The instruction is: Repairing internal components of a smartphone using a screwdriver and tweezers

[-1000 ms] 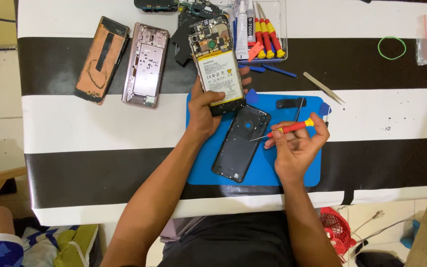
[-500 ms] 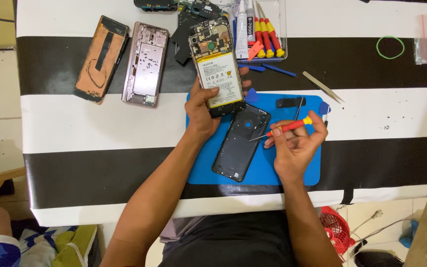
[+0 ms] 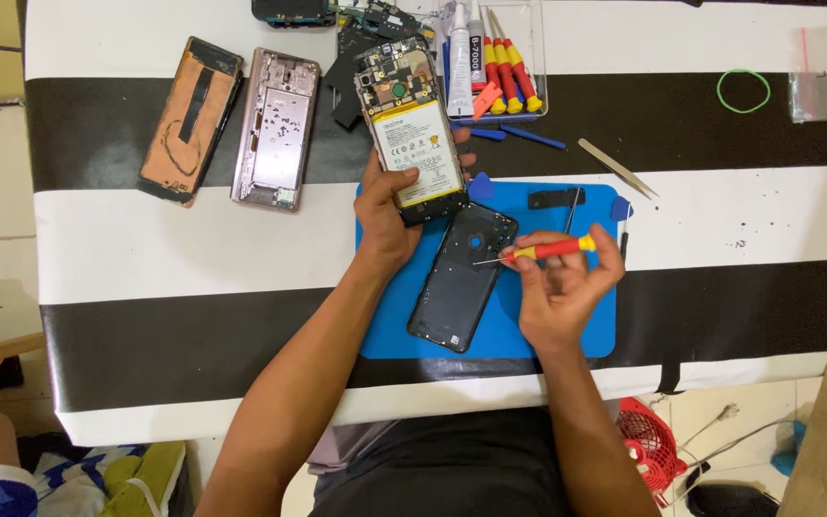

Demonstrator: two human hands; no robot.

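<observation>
On the striped surface (image 3: 145, 239), far left, a copper-backed panel (image 3: 187, 120) beside a pink frame (image 3: 277, 129); then left hand (image 3: 390, 215) wrapped around an opened phone (image 3: 412, 129), battery up, raised over the mat's top edge; black back cover (image 3: 461, 278) flat on the blue mat (image 3: 586, 325); right hand (image 3: 562, 287) pinching a red-yellow screwdriver (image 3: 543, 251), tip over the cover; tweezers (image 3: 617, 168) and green band (image 3: 743, 91) further right

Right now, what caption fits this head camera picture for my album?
Left hand holds an opened phone; right hand holds a red screwdriver above a black back cover on a blue mat.
</observation>
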